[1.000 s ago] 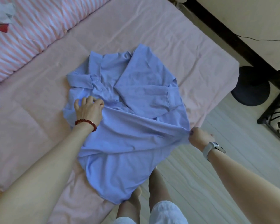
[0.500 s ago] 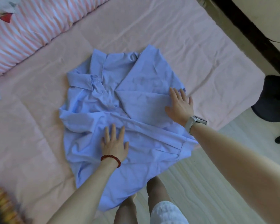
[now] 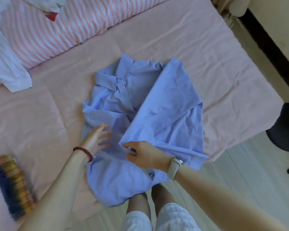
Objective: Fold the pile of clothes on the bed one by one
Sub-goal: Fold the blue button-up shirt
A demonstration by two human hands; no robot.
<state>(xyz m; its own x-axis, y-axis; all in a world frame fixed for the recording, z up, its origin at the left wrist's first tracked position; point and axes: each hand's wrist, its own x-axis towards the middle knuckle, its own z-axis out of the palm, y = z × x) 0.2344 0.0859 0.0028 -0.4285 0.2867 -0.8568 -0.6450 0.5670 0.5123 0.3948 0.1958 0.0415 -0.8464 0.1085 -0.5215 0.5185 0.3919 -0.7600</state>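
On the bed: a blue shirt [image 3: 140, 114] lies spread on the pink sheet [image 3: 198, 52], collar toward the striped bedding, its lower hem hanging over the near edge of the bed.
Shirt shape: the right side is folded inward over the middle, forming a straight diagonal edge; the left side is rumpled, with the collar open.
Right hand [image 3: 145, 154]: fingers curled, pinching the lower corner of the folded-over panel; a pale watch sits on the wrist.
Left hand [image 3: 97, 139]: fingers straight and spread, palm down on the shirt's left half, just beside the right hand; it looks motion-blurred; a red bead bracelet circles the wrist.
Striped quilt [image 3: 65, 27]: pink and white, along the far side of the bed.
White garment [image 3: 5, 64]: draped over the quilt at far left.
Blurred multicoloured item [image 3: 12, 185]: on the sheet at lower left, too blurred to identify.
Floor [image 3: 240, 172]: pale boards at right, with a dark round object [image 3: 285, 129] beside the bed.
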